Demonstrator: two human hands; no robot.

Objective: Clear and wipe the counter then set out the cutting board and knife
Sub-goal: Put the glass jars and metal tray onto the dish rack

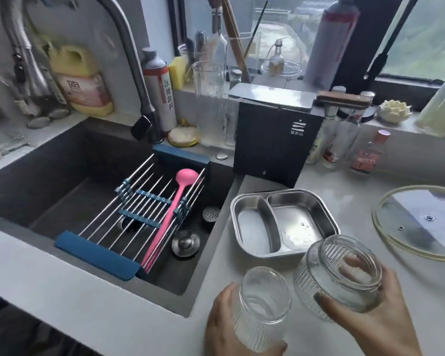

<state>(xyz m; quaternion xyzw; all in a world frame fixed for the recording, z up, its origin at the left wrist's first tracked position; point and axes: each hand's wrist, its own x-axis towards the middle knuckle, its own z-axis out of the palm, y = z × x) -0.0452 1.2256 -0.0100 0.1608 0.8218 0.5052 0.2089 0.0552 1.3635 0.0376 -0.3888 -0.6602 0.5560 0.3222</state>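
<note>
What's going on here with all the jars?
A person is clearing the counter. The left hand grips a small jar and the right hand holds a bigger jar. A steel tray and a glass lid sit on the counter; a pink spoon lies on the sink rack.

A tall white can [162, 98] at the back edge of the counter [344, 191] carries the vertical black characters 冰糖葫芦, the yellow jug [81, 83] in the back left corner shows 立白 on its label, and the black box [275, 145] bears a white logo over tiny characters too blurred to read.
</note>
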